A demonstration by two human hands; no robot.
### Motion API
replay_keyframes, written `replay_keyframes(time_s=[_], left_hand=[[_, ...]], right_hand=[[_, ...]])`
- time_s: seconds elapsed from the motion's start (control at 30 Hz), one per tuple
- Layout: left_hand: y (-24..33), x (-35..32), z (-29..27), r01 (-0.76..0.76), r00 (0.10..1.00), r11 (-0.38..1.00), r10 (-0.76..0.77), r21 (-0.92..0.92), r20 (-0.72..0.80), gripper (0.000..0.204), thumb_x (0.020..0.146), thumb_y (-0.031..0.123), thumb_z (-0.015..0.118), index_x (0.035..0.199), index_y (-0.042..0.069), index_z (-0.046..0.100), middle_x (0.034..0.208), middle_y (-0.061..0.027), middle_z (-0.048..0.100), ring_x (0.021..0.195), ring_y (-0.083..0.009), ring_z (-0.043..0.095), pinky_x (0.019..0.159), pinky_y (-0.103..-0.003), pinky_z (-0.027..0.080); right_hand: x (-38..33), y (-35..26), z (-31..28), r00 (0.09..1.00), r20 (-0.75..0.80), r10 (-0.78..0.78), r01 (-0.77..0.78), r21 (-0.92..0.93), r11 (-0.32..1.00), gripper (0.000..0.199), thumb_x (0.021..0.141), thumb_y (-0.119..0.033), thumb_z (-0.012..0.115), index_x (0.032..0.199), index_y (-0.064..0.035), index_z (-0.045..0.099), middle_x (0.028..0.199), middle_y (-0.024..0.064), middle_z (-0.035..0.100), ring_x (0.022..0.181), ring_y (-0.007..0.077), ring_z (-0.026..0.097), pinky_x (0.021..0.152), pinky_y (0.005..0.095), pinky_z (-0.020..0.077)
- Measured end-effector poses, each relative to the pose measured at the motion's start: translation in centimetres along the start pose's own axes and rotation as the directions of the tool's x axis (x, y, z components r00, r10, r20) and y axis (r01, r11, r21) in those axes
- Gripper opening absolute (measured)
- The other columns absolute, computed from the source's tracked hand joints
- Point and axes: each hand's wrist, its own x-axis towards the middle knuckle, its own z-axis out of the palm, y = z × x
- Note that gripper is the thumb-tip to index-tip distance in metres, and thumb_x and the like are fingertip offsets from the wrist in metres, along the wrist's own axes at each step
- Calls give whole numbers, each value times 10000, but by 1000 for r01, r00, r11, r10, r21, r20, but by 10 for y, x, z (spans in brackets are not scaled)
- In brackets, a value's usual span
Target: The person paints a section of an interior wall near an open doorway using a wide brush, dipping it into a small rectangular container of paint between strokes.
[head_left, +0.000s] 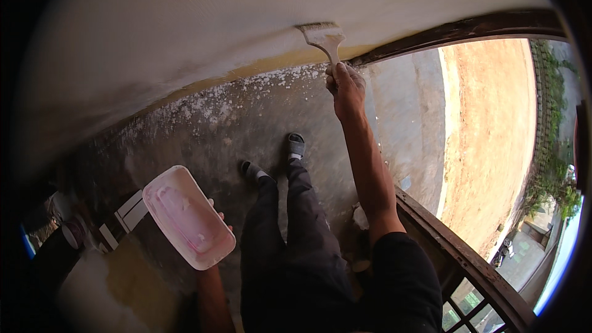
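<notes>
- Reaching up the middle of the head view, the right arm runs nearly straight from a black sleeve at the lower right to the right hand (345, 85) just above frame centre.
- Its fingers are clamped together around the handle of a paintbrush (325, 39), knuckles turned toward the camera.
- That brush points upward, its pale bristles pressed against the white wall (185, 18) at the upper centre, just above a yellowish strip where wall meets floor.
- At the lower left, the left forearm rises from the bottom edge, and the left hand (217, 217) supports a shallow pink tray (188, 216) from beneath.
- Only a few fingertips show past the tray's right rim, curled up against it; the rest of the hand is hidden under it.
- White paint coats the tray's inside, and the tray tilts with its long side running from upper left to lower right.
- Between both arms, dark trousers and two dark shoes (295, 145) stand on the grey concrete floor (234, 117), which is speckled with white flecks near the wall.
- A dark wooden frame (468, 259) curves along the right side.
</notes>
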Motion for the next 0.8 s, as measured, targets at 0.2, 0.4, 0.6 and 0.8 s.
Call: replay_keyframes(time_s=[0.2, 0.4, 0.6, 0.8], left_hand=[[-18, 17, 26, 0, 998, 1000, 1, 22, -68, 800, 945, 506, 550, 1553, 154, 168, 1578, -191, 185, 1363, -488, 331, 1066, -729, 281], [-49, 41, 27, 58, 993, 998, -59, -17, -97, 801, 949, 497, 549, 1553, 140, 163, 1580, -213, 166, 1359, -511, 317, 1068, -743, 258], [-75, 58, 30, 81, 985, 996, -86, -44, -148, 800, 947, 458, 575, 1548, 122, 168, 1567, -228, 179, 1360, -515, 310, 1067, -741, 268], [-85, 65, 26, 92, 985, 993, -80, 72, -155, 799, 943, 461, 581, 1546, 129, 177, 1562, -228, 198, 1343, -498, 359, 1045, -724, 327]], right_hand=[[-5, -17, -55, 961, 18, -276, 276, -74, 958, 252, 1014, -234, 541, 1033, 0, 633, 796, -4, 577, 685, 77, 499, 652, 233, 422], [88, 43, -106, 961, -9, -276, 271, -164, 949, 239, 1021, -254, 522, 1008, -38, 622, 797, -12, 564, 680, 57, 471, 608, 216, 381], [121, 113, -145, 997, -70, -45, 22, -296, 955, 279, 1004, -294, 532, 1003, -30, 622, 801, 6, 580, 662, 67, 489, 564, 213, 382], [136, 123, -181, 949, -255, 186, -270, -349, 898, 328, 990, -306, 543, 948, 4, 640, 762, 33, 586, 589, 89, 484, 505, 240, 384]])
